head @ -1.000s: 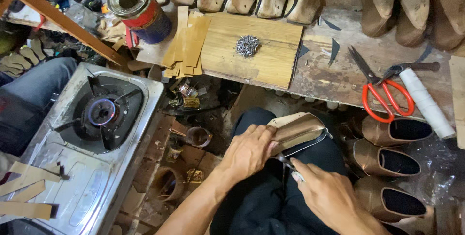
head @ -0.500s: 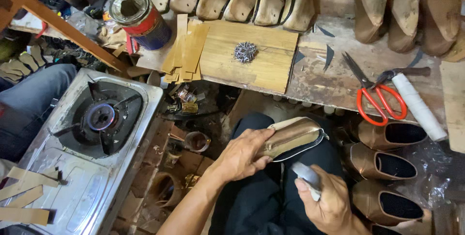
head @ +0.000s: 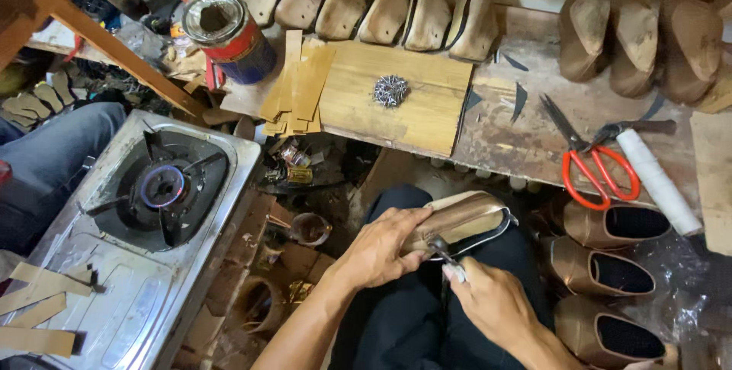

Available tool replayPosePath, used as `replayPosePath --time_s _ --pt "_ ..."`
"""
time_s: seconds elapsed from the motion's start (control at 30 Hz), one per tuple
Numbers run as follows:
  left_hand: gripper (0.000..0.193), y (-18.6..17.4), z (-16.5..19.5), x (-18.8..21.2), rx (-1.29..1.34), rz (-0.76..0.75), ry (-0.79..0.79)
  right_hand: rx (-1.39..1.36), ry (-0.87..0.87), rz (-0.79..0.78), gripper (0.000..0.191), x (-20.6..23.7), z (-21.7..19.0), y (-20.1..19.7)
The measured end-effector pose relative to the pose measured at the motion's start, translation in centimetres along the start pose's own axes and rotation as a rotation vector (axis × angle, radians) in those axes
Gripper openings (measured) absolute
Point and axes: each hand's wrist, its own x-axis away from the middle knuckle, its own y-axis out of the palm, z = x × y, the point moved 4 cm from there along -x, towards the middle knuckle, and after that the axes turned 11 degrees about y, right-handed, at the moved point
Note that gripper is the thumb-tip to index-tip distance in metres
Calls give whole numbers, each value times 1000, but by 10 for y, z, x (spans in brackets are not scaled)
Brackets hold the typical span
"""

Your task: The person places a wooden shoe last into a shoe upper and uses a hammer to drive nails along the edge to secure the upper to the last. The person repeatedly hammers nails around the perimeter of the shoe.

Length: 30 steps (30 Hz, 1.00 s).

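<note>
Bronze shoe (head: 465,217) on the lap, gripped from its near side by left hand (head: 379,248). Right hand (head: 492,301) just below it, closed around a metal tool (head: 442,250) touching the shoe's edge. Orange scissors (head: 591,168) on the bench beyond.

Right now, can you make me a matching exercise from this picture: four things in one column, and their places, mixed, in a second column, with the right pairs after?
Things
1. pile of small nails
2. scissors with orange handles
3. gas burner
4. bronze shoe upper on its last

Places
A. under the left hand, on the person's lap
B. on the pale wooden board
C. in the steel stove top, left of the person's knees
D. on the worn bench, beside a white roll

Pairs: 1-B, 2-D, 3-C, 4-A
</note>
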Motion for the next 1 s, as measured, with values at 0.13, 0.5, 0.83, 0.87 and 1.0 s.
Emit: replayPosePath --time_s 0.13,0.5,0.83,0.87,1.0 --pt "77 -1 1 1 35 8 20 -265 -316 251 24 11 -10 -14" --pt "80 0 0 3 10 45 41 -319 -405 307 18 13 -4 -5" --pt "80 1 -2 2 3 5 26 -276 -471 403 27 13 -9 -5" --pt "81 1 0 3 12 -14 22 -140 -311 263 25 8 -3 1" --pt "72 -5 0 -10 -7 -122 9 10 -55 55 26 12 19 14"
